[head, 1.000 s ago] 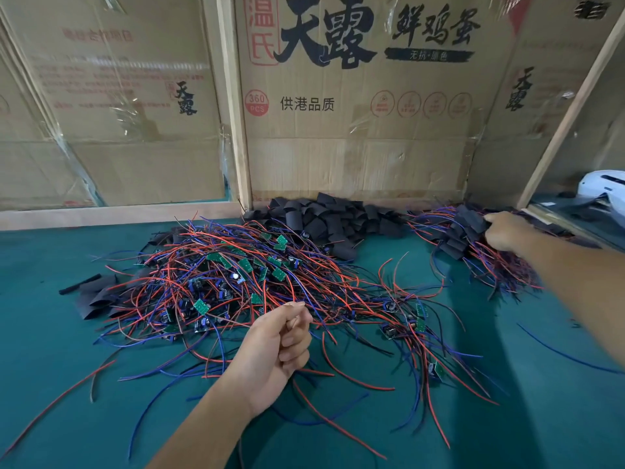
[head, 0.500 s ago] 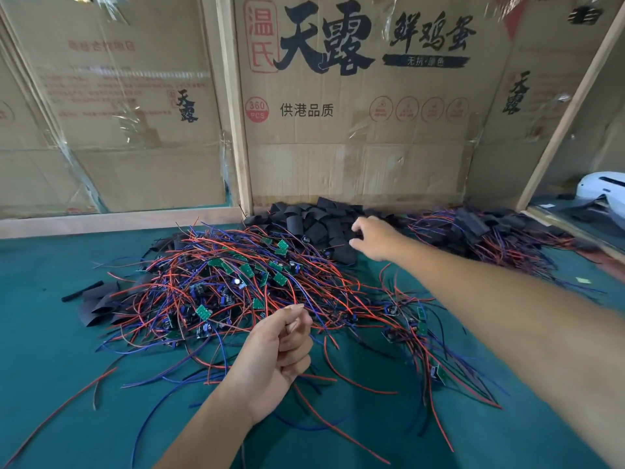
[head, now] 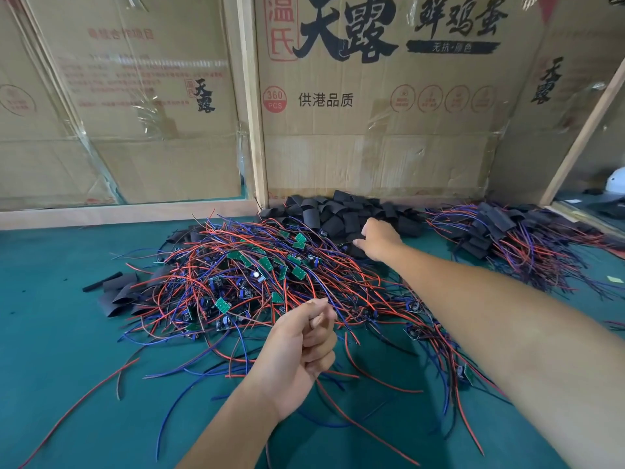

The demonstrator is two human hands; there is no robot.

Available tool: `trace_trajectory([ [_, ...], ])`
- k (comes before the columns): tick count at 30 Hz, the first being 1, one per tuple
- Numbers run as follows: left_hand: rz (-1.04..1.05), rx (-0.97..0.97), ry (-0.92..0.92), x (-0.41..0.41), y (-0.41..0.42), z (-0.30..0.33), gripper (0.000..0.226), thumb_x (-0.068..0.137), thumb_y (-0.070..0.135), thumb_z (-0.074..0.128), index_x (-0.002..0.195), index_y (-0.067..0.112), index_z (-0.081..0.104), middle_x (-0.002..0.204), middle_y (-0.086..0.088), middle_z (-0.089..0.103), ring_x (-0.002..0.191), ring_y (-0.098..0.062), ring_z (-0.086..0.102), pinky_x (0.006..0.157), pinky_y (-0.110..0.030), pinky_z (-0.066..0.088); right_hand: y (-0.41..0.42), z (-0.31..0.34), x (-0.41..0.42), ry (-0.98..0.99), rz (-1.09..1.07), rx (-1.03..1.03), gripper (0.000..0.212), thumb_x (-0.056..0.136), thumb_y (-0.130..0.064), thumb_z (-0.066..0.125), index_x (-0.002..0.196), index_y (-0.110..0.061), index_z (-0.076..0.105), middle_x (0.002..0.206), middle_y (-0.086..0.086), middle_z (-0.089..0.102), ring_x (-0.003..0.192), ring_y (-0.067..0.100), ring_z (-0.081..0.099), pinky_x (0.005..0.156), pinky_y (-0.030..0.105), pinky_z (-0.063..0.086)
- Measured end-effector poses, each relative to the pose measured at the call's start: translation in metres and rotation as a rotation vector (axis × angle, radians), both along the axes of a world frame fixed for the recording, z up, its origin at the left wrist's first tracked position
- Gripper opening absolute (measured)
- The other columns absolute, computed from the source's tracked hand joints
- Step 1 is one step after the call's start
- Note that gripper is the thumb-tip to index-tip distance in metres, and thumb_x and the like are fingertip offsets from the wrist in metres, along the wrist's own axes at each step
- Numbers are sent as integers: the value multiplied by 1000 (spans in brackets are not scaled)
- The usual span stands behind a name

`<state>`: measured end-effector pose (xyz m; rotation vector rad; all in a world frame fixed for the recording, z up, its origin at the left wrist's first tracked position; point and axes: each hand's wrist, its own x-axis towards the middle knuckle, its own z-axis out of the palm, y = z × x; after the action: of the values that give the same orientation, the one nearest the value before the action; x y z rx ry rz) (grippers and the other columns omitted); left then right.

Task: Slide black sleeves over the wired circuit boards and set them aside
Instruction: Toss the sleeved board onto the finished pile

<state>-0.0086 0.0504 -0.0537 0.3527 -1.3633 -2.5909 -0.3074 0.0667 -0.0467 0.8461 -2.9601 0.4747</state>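
A tangle of red and blue wires with small green circuit boards point(head: 297, 272) covers the middle of the green table. Behind it, against the cardboard, lies a heap of loose black sleeves point(head: 338, 214). My right hand point(head: 377, 238) reaches over the wires and rests on the front of that heap, its fingers curled down round a black sleeve. My left hand point(head: 304, 340) hovers at the near edge of the tangle with curled fingers, thumb pressed to forefinger, seemingly pinching thin wires. Sleeved boards with wires point(head: 497, 231) are piled at the far right.
Cardboard walls point(head: 372, 157) and a wooden post point(head: 252, 113) close off the back of the green table point(head: 61, 367). A few flat black sleeves point(head: 118, 296) lie at the left. Stray wires trail toward the near edge. A white object point(head: 615, 181) sits beyond the right frame.
My right hand has left the sleeved pile at the far right and swung left to the loose sleeve heap, where it has settled. My left hand has stayed put.
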Motion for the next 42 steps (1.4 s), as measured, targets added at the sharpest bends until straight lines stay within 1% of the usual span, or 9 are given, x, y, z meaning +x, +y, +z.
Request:
trace_trajectory([
  [3, 8, -17, -6, 0, -1, 0, 22, 87, 34, 62, 74, 16, 62, 60, 4, 15, 47, -12, 13, 48, -29, 12, 2, 8, 0, -88, -14, 24, 48, 93, -38, 68, 65, -10, 42, 65, 6, 42, 74, 31, 49, 51, 31, 29],
  [11, 53, -31, -23, 2, -1, 6, 25, 92, 30, 57, 72, 15, 62, 61, 2, 14, 48, -13, 10, 49, -30, 10, 26, 24, 18, -16, 45, 68, 31, 95, -25, 66, 113, -3, 53, 113, 18, 61, 97, 36, 60, 75, 34, 44],
  [15, 109, -120, -88, 1, 4, 7, 30, 101, 21, 48, 74, 12, 59, 56, 3, 17, 47, -13, 10, 45, -26, 11, 68, 37, 38, -37, -23, -183, 20, 96, -21, 59, 102, -2, 57, 98, 16, 66, 86, 32, 65, 65, 36, 44],
  [17, 227, -365, -101, 0, 6, 8, 24, 100, 17, 52, 78, 10, 58, 51, 5, 27, 44, -12, 18, 42, -22, 18, 93, 41, 67, -221, -17, -536, 12, 93, -19, 60, 90, -8, 57, 83, 9, 67, 69, 20, 69, 56, 36, 47],
  [20, 438, -1231, -54, 3, 7, 4, 10, 92, 29, 64, 97, 23, 58, 73, 14, 54, 60, -4, 45, 57, -17, 35, 118, 35, 131, -548, 149, -837, 8, 89, -20, 66, 92, -13, 65, 79, 4, 70, 59, 10, 65, 44, 26, 43],
  [25, 369, -1691, 38, 4, 12, 1, 81, 85, 51, 59, 153, 17, 33, 157, 7, 35, 144, -7, 30, 115, -20, 22, 117, 16, 191, -598, 331, -747, 10, 88, -22, 70, 86, -31, 70, 72, -5, 70, 64, 10, 62, 56, 27, 45],
  [33, 356, -1902, -36, 6, 8, 5, 59, 85, 61, 58, 124, 18, 60, 108, 7, 70, 95, -18, 64, 86, -28, 42, 121, 19, 196, -666, 407, -646, 16, 98, -33, 61, 90, -26, 72, 85, 0, 73, 77, 9, 65, 66, 17, 50],
  [37, 420, -1917, 76, 6, 10, 7, 65, 85, 66, 53, 122, 13, 64, 103, 6, 72, 95, -11, 56, 86, -24, 38, 125, 20, 188, -1070, 470, -698, 34, 99, -39, 58, 106, -9, 73, 107, 17, 73, 100, 29, 70, 89, 34, 56],
  [42, 479, -1880, 160, 8, 13, 11, 69, 84, 66, 54, 123, 10, 64, 105, 4, 72, 99, -10, 49, 90, -24, 38, 132, 20, 181, -1444, 556, -868, 33, 94, -33, 60, 107, -7, 74, 102, 17, 72, 73, 17, 62, 73, 28, 55],
])
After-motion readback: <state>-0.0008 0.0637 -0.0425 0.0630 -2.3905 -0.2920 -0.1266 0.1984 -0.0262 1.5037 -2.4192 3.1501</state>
